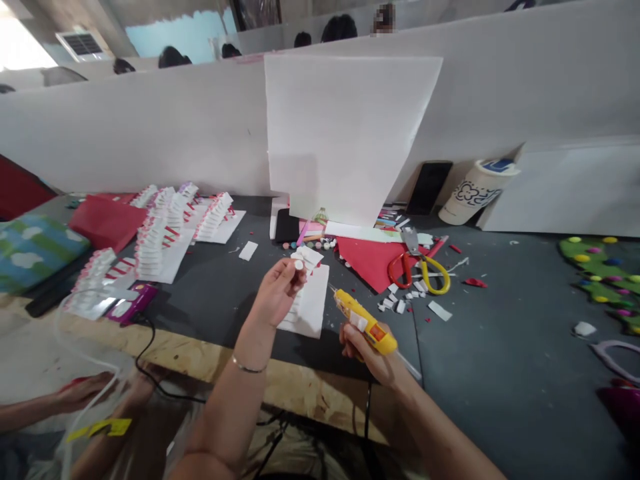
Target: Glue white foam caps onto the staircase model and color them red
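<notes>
A dark table (pixel 490 373) with a wooden edge (pixel 207 360) meets a white partition (pixel 150 130); beyond it, bright light (pixel 17 40) glares at upper left.

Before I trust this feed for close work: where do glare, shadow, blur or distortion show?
Head view, top left: blown-out glare. Head view, centre: soft shadow low on the board; glue gun fairly clear, white piece in the left hand short on detail. Head view, right: cup leans, perhaps lens stretch; purple thing near the lower corner looks soft.
</notes>
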Available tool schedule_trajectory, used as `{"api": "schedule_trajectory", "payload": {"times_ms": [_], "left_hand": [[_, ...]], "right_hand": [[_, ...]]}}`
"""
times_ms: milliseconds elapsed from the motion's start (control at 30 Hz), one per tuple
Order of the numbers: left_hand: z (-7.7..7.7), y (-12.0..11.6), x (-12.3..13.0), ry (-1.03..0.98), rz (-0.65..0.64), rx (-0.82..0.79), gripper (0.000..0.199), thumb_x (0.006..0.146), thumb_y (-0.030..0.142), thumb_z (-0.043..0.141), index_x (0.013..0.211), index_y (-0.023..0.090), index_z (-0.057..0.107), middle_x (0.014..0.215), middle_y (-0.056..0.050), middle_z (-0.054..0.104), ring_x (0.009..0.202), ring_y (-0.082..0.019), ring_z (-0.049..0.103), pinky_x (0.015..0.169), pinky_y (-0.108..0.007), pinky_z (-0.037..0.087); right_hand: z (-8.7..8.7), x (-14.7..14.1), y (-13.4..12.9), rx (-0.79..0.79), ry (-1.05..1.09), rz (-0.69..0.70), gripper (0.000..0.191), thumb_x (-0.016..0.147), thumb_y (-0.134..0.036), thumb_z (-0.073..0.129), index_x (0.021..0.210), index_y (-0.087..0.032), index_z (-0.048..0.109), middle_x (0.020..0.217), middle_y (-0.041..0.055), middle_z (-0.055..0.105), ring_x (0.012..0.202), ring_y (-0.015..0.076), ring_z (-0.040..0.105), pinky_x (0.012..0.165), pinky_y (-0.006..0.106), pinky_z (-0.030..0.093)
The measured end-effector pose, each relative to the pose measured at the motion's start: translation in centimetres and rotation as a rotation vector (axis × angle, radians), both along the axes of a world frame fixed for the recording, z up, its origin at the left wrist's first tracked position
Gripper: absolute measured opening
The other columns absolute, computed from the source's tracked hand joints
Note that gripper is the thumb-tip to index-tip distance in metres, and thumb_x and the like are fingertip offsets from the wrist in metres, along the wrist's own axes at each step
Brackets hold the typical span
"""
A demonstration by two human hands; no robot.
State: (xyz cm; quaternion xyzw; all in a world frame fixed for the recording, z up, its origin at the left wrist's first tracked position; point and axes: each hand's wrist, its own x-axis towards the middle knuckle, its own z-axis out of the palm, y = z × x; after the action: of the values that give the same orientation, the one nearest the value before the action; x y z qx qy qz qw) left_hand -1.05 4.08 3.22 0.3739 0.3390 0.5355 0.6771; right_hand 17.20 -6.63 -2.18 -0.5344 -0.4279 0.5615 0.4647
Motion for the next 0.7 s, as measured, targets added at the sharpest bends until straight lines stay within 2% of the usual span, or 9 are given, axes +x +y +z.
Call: {"api": "schedule_trajectory", "payload": {"times_ms": [133, 267, 400, 500, 700], "left_hand": [[1.9, 3.3, -2.2, 0.308, 0.024, 0.122, 0.031, 0.070, 0.036, 0.090, 0.087, 0.017, 0.072, 0.074, -0.001, 0.067, 0.066, -0.009, 0.056, 0.061, -0.020, 0.044], [1.8, 8.4, -2.6, 0.729, -0.030, 0.284, 0.021, 0.071, 0.024, 0.080, 0.090, 0.019, 0.072, 0.082, -0.001, 0.070, 0.078, -0.014, 0.062, 0.075, -0.026, 0.050], [1.6, 12.2, -2.2, 1.020, -0.194, 0.374, 0.012, 0.075, 0.025, 0.073, 0.085, 0.018, 0.070, 0.081, -0.002, 0.070, 0.077, -0.015, 0.061, 0.076, -0.029, 0.048], [1.7, 13.6, -1.8, 1.129, -0.328, 0.415, 0.015, 0.076, 0.027, 0.070, 0.087, 0.018, 0.071, 0.081, -0.003, 0.070, 0.077, -0.017, 0.062, 0.073, -0.029, 0.045], [1.8, 14.9, -1.3, 1.274, -0.553, 0.447, 0.021, 0.076, 0.032, 0.066, 0.090, 0.017, 0.072, 0.084, -0.006, 0.071, 0.077, -0.018, 0.061, 0.072, -0.030, 0.044]], "right_hand": [[0.3, 0.0, -0.1, 0.005, 0.017, -0.014, 0.062, 0.072, -0.082, 0.068, 0.067, -0.020, 0.063, 0.052, -0.0004, 0.057, 0.049, 0.0155, 0.060, 0.052, 0.027, 0.051], [0.7, -0.2, -0.1, -0.016, 0.024, -0.012, 0.063, 0.071, -0.082, 0.069, 0.068, -0.020, 0.062, 0.054, -0.0002, 0.056, 0.048, 0.0145, 0.058, 0.051, 0.026, 0.052], [0.8, -0.3, -0.2, 0.012, 0.055, 0.014, 0.060, 0.074, -0.079, 0.068, 0.069, -0.020, 0.061, 0.056, -0.0001, 0.056, 0.047, 0.0137, 0.056, 0.049, 0.025, 0.051], [0.7, -0.2, -0.3, 0.019, 0.069, 0.037, 0.055, 0.078, -0.075, 0.067, 0.072, -0.020, 0.061, 0.055, -0.0006, 0.055, 0.049, 0.0148, 0.057, 0.050, 0.025, 0.052], [0.6, -0.1, -1.1, 0.021, 0.083, 0.053, 0.047, 0.085, -0.067, 0.066, 0.073, -0.022, 0.063, 0.059, 0.0006, 0.059, 0.054, 0.0164, 0.059, 0.053, 0.026, 0.050]]}}
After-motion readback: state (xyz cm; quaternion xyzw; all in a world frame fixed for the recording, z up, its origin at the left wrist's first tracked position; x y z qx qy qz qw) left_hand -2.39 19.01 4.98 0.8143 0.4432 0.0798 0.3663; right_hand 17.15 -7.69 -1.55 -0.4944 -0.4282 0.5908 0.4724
